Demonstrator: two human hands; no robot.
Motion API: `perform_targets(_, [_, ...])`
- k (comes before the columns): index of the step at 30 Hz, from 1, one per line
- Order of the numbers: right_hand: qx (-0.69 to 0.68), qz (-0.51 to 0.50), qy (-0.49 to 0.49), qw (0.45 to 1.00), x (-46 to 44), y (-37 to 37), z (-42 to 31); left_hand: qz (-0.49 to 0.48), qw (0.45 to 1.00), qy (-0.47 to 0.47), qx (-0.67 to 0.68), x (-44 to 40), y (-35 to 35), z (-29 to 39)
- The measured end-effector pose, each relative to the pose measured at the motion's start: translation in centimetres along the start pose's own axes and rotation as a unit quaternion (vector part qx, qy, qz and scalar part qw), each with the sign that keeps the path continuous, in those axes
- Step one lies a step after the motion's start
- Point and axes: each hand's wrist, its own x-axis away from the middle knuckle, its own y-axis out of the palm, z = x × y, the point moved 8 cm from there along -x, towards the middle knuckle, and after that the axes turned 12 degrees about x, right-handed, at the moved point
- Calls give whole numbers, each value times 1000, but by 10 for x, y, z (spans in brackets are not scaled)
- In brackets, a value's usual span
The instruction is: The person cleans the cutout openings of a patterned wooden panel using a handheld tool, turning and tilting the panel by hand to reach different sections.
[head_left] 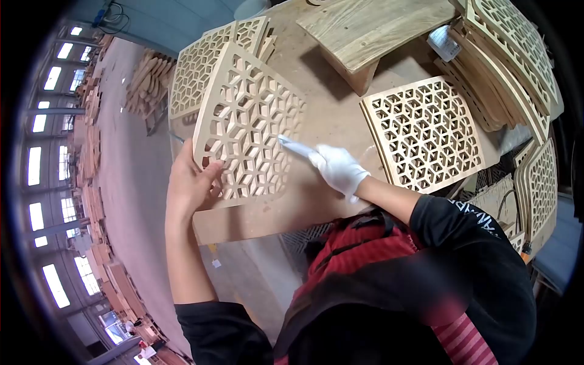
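My bare left hand [196, 182] grips the lower left edge of a wooden lattice panel [249, 125], which stands tilted on the workbench [255, 225]. My right hand [340, 172] wears a white glove and is closed round a pale, flat strip-like tool [296, 146]. The tool's far tip is at the right part of the panel's lattice; whether it touches the wood I cannot tell. To the right of my gloved hand lies a stack of lattice panels [426, 131].
More lattice panels [201, 73] lie at the back left. A wooden stand [371, 30] is at the back. Curved panels [517, 55] are piled at the back right, with others [538, 188] below them. Wooden pieces [149, 82] are heaped beyond the bench's left side.
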Motion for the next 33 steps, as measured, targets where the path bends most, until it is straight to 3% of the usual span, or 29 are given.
perform_targets(1, [-42, -30, 48, 998, 2, -2, 0, 0, 1000, -11, 10, -1, -2, -3])
perform_targets(5, [151, 68, -224, 960, 6, -9, -23, -6, 999, 45, -7, -5, -6, -5])
perform_targets(9, [254, 64, -218, 940, 8, -18, -54, -2, 994, 64, -84, 11, 7, 18])
perform_targets(12, [231, 15, -176, 957, -4, -17, -62, 8, 990, 73, -123, 20, 14, 26])
perform_targets(14, [265, 75, -230, 934, 0, -22, -74, 19, 988, 79, -134, 23, 18, 29])
perform_targets(17, [296, -13, -174, 939, -21, -10, -88, 28, 981, 81, -171, 31, 26, 28])
perform_targets(19, [402, -54, -194, 893, -34, 14, -99, 27, 975, 83, -206, 34, 33, 28])
perform_targets(22, [314, 63, -266, 909, -19, 8, -99, 34, 980, 107, -165, 33, 30, 31])
perform_targets(27, [292, 3, -199, 935, -8, -9, -95, 28, 989, 67, -125, 30, 26, 31])
perform_targets(28, [316, -7, -211, 925, -22, 0, -101, 28, 981, 88, -172, 29, 26, 30])
perform_targets(31, [406, -62, -206, 888, -36, 15, -107, 31, 989, 60, -133, 30, 28, 30])
perform_targets(33, [301, 14, -236, 924, -23, 3, -99, 37, 983, 105, -145, 29, 25, 31])
